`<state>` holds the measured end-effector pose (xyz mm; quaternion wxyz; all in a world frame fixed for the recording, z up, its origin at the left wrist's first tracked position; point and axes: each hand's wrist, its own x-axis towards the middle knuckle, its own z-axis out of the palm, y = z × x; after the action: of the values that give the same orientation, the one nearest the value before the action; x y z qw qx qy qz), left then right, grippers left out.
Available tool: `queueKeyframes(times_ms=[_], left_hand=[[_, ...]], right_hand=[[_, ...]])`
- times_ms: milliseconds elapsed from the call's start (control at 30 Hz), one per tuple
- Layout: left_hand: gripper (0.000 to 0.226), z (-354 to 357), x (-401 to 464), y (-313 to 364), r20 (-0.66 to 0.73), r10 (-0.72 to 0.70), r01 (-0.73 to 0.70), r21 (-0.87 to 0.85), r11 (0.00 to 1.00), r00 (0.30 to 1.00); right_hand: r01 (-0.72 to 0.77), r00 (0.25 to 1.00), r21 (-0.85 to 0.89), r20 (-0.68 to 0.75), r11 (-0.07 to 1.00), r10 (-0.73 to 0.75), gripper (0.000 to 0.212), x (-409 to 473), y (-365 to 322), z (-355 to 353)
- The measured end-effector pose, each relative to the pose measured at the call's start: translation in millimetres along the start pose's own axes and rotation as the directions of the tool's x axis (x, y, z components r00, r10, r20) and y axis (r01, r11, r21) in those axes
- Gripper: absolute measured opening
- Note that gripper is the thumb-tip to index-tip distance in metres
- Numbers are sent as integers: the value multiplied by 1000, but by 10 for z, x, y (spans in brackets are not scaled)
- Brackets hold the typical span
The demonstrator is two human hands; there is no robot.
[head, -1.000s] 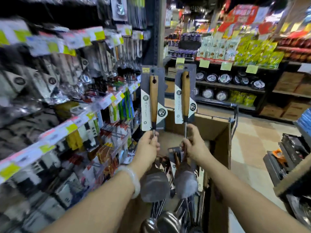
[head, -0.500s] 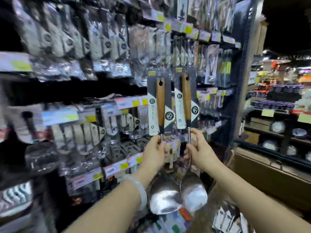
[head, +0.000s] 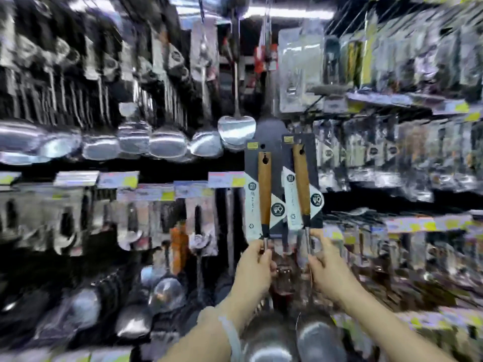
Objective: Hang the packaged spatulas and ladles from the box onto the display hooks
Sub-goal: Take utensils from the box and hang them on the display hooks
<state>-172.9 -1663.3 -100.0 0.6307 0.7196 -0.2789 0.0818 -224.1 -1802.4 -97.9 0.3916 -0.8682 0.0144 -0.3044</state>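
Observation:
I hold two packaged utensils upright in front of the display wall, each with a wooden handle on a dark backing card. My left hand (head: 254,267) grips the metal shaft of the left utensil (head: 264,190). My right hand (head: 322,270) grips the shaft of the right utensil (head: 301,181). Their steel heads (head: 317,338) hang low between my forearms. The card tops sit just below a hanging steel spatula (head: 236,130). The view is blurred, so no hook shows clearly. The box is out of sight.
A row of hanging steel spatulas and ladles (head: 136,141) fills the upper left. Price-label rails (head: 117,178) run across the middle. Packaged tools (head: 392,147) hang at the right, and more ladles (head: 167,293) hang lower left.
The view has swung from the cart and aisle round to face the display wall. Both hands kept their grip and carried the two utensils up toward the hanging row.

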Motion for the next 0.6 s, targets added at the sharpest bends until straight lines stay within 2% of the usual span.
queueKeyframes(times_ms=[133,267,400,500,600], left_hand=[[19,-943,-79,-41,-85,-13,16,44,999,996],[26,-1774,-176,-55,-145,-6,20,92,996,989],[22,-2535,-235,-145,-216,-18,55,168,984,976],[25,-3061,-224,-163,-267,-43,81,135,988,963],[17,-3540,-170,-153,-325,-49,97,132,987,944]], right_hand=[[-47,997,160,67,986,36,46,45,-542,774],[-2,989,220,142,975,-30,46,54,-1071,1396],[11,978,219,202,976,-56,45,108,-1530,1982],[99,962,187,233,977,-142,46,190,-1886,2356],[122,948,204,265,971,-175,43,315,-2277,2712]])
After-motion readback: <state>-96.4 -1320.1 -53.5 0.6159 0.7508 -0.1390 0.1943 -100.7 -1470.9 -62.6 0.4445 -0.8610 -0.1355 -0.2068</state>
